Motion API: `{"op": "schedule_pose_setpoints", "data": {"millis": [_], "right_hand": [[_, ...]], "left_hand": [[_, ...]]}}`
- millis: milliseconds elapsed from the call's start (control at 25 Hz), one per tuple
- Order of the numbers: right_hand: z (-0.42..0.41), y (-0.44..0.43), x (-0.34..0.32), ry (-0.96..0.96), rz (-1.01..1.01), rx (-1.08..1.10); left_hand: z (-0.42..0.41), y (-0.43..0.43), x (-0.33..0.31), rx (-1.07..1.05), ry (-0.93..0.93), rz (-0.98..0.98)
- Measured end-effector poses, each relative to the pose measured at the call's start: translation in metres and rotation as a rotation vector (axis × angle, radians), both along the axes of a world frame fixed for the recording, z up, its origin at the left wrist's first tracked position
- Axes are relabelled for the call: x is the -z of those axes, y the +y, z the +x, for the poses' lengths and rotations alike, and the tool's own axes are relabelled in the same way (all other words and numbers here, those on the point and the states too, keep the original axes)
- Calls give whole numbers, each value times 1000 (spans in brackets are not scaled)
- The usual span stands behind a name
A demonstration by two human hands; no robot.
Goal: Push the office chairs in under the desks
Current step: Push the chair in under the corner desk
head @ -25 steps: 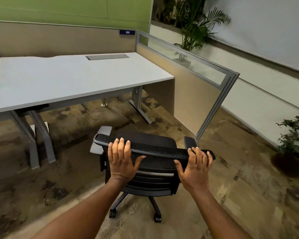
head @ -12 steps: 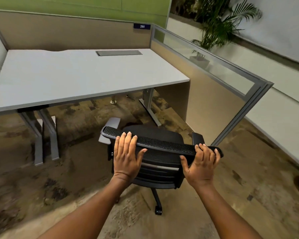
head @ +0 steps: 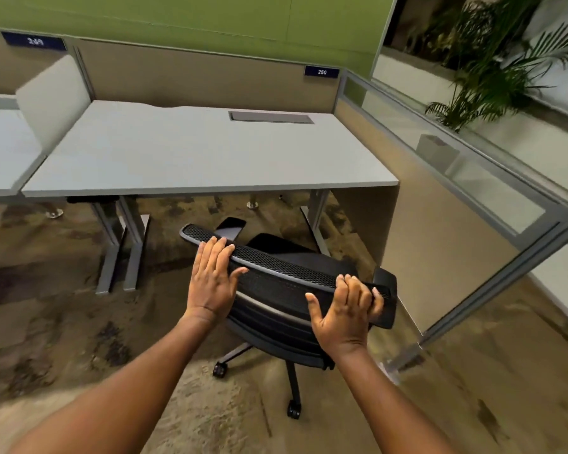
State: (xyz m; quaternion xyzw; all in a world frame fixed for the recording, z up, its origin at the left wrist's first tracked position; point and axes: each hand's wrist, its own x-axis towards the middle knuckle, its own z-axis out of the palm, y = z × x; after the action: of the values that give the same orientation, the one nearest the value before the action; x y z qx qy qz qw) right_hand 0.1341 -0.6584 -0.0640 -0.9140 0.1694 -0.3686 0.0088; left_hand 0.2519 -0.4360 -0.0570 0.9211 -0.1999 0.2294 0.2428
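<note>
The desk [head: 210,155] fills the middle of the frame and is seen far larger and more squarely than 1 second ago, when it sat off toward the upper left; a second desk [head: 0,152] has come into view at the left edge. The gap to the desk is judged to have been closed, and the approach to be well advanced.

The partition [head: 440,224] runs down the right of the frame, close beside the chair's right armrest; a scrape there is judged possible if the chair is swung wide.

The chair [head: 295,290] is seen at lower centre, just short of the desk's front edge, its seat not yet under the top. It is held skewed, its backrest slanting from upper left to lower right, so straightening is judged to be needed before the final push.

The left hand [head: 212,280] is laid flat on the backrest's top rail, fingers together and extended. The right hand [head: 345,311] is curled over the rail's right end, fingers clamped on it.
</note>
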Motion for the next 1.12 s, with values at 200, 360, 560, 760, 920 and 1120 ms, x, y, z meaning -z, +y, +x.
{"op": "schedule_pose_setpoints", "data": {"millis": [200, 360, 560, 760, 920, 1120], "right_hand": [[28, -17, -7, 15, 4, -79], [48, -22, -9, 40, 18, -82], [92, -34, -11, 76, 26, -79], [138, -42, -10, 34, 1, -46], [181, -41, -10, 68, 23, -18], [218, -46, -15, 223, 21, 22]], "left_hand": [[16, -14, -2, -67, 34, 97], [38, -27, -5, -119, 55, 142], [74, -32, -4, -115, 56, 136], [119, -38, -5, -65, 81, 162], [162, -40, -7, -52, 162, 218], [202, -44, -8, -14, 202, 264]]}}
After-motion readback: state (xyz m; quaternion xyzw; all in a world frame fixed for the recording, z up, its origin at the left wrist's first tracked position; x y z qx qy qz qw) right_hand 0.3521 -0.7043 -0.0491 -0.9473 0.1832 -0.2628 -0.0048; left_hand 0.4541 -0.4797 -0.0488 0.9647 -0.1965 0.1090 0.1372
